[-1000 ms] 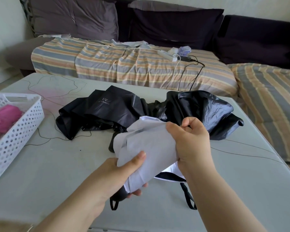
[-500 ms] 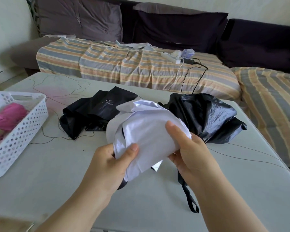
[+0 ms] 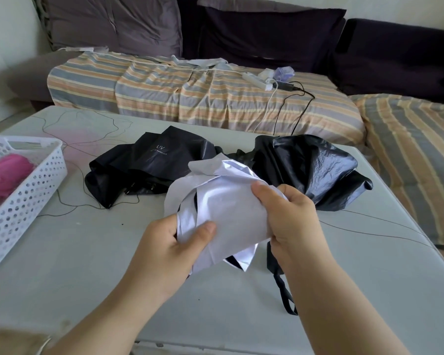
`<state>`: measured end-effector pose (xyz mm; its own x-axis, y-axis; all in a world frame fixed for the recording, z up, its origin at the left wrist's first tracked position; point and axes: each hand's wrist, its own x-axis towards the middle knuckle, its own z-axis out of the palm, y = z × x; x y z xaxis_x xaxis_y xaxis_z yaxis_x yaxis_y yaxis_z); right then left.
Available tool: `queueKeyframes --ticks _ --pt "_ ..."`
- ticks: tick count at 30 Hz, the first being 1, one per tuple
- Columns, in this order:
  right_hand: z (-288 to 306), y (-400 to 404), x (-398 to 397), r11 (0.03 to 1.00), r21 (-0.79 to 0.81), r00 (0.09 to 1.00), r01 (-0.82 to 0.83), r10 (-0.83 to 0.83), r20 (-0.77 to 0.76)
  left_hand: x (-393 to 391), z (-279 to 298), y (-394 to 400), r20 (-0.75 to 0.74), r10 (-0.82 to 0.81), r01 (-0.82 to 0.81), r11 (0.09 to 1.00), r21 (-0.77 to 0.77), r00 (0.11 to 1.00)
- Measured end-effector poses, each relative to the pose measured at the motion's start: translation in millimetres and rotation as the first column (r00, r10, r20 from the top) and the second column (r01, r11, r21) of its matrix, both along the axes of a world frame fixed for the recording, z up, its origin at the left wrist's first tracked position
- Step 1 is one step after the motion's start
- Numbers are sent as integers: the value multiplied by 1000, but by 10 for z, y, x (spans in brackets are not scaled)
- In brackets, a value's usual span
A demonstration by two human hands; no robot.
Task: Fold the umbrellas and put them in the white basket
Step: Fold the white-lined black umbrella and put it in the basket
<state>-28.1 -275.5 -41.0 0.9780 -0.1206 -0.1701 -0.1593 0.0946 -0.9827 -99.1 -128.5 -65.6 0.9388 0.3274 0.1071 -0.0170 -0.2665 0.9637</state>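
Both hands clamped on one white umbrella [image 3: 223, 208], glossy crumpled fabric: left hand [image 3: 169, 249] grips the lower end, right hand [image 3: 290, 221] wraps the side. I count two black umbrellas behind them: matte [image 3: 149, 165], shiny wrinkled [image 3: 310, 170]. Perforated white basket [image 3: 26, 198] far left of left hand, one pink umbrella [image 3: 5, 175] inside. Grey table [image 3: 87, 265].

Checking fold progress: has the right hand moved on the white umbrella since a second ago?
Yes. The right hand slid down from the white umbrella's top edge, away from the black umbrella behind.
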Motion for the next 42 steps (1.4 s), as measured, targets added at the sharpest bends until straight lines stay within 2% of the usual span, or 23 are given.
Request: queueKeyframes --ticks 2,5,7,11,13,16,21,24,26,29,31,32,35,38,42 --pt "13 8 1 998 64 999 -8 6 37 23 -14 22 -75 27 -29 999 -29 997" --pt "21 23 -18 995 74 993 -67 59 103 51 14 35 -343 -84 26 985 -172 935" --pt "1 46 -39 992 74 988 -105 95 119 61 -15 47 -375 -72 -20 971 -237 924" --pt "-13 51 -25 995 10 994 -94 94 60 93 -60 48 -210 113 -138 984 -110 971" --pt "-7 47 -14 997 -3 996 -82 81 -20 79 -97 61 -73 153 -150 988 38 986" --pt "-48 35 6 999 -24 992 -48 45 -114 -4 -82 75 125 117 -155 920 359 985" --pt "-55 44 33 999 4 997 48 -47 -61 -90 -84 59 271 52 -182 859 478 961" --pt "-23 21 8 997 50 996 55 -58 67 -78 -47 13 207 58 -126 934 333 977" --pt "2 21 -36 999 37 986 39 -45 163 -15 -38 61 49 51 -59 981 185 997" --pt "32 49 -115 999 -32 960 -29 37 277 72 -47 116 -260 -134 115 990 -85 956" --pt "53 62 -151 995 -57 936 -88 102 336 108 -114 97 -338 -148 76 973 -216 930" --pt "57 64 -155 993 -47 931 -112 122 345 123 -149 82 -344 -74 1 978 -210 936" --pt "67 75 -151 993 -45 953 -113 121 278 127 -205 52 -288 43 -86 987 -139 957" --pt "96 84 -130 984 -176 985 -35 64 159 82 -159 29 -143 98 -107 992 -61 985" --pt "114 33 -99 962 -272 998 -2 21 67 6 -98 2 94 107 -130 943 306 990"
